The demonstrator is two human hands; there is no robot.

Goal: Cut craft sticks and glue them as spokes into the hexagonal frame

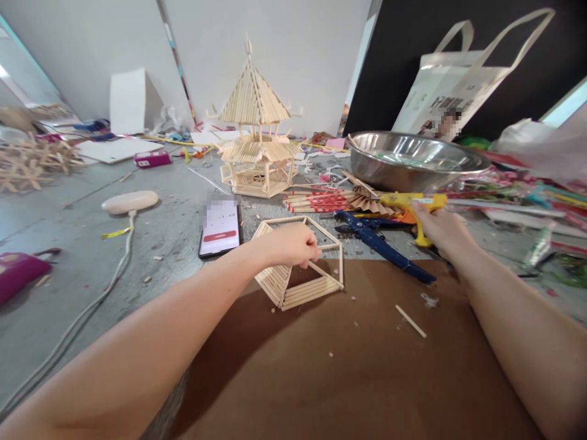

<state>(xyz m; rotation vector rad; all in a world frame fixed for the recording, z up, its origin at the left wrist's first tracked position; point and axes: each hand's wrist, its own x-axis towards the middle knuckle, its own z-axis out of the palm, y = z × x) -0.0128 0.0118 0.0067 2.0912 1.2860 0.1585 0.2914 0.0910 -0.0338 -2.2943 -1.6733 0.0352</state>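
Observation:
A hexagonal frame of pale wooden sticks (312,292) lies partly on a brown sheet, with sticks laid side by side across some of its sections. My left hand (296,243) is over this frame, fingers curled together in a pinch; whatever may be between the fingertips is hidden. Off to the right, my right hand (439,225) grips a yellow hot glue gun (403,200), its nozzle toward the left. Just below the gun lies a pair of blue-handled cutters (383,245). One loose stick (411,321) rests on the brown sheet (348,379).
Behind the frame stands a stick-built pavilion model (257,101). A phone (221,227) lies to the left, near a white corded device (130,202). Red-tipped sticks (316,200), a steel basin (417,162) and a tote bag (452,98) are at the back right.

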